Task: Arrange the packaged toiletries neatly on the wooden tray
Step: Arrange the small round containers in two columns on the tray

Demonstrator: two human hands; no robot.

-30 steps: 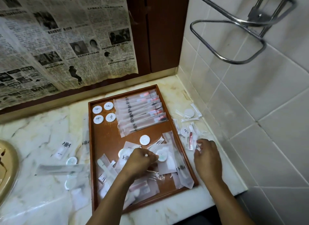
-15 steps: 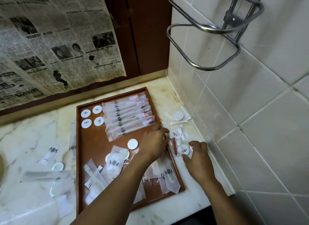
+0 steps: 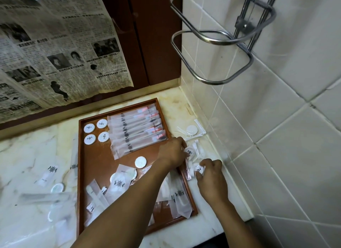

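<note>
Sachets [image 3: 48, 174] of thin cloudy film lie scattered on the veined marble counter [image 3: 27, 155], well left of both hands and outside the wooden tray [image 3: 79, 155], presumably waiting their turn. Within the tray's raised brown rim, four round white discs [image 3: 89, 128] sit in a square and long flat sleeves [image 3: 136, 131] overlap like shingles, up and left of the grips; grouping by shape looks to be the plan. Nearer the forearm, a jumble of packets [image 3: 120, 183] sprawls unsorted, with one lone disc [image 3: 140, 162] beside it. The left hand [image 3: 174, 152] reaches across the tray's right rim, fingertips at a round packet [image 3: 190, 152] in crinkly clear wrap; whether they have closed on it I cannot tell. Just right of it and nearer, the right hand [image 3: 212, 175] curls down on a second round packet [image 3: 199, 169], fingers bent around its edge, likely gathering it to carry in. Beyond both grips, cotton-bud packets [image 3: 191, 130] lie near the glossy tiled wall [image 3: 276, 137].
</note>
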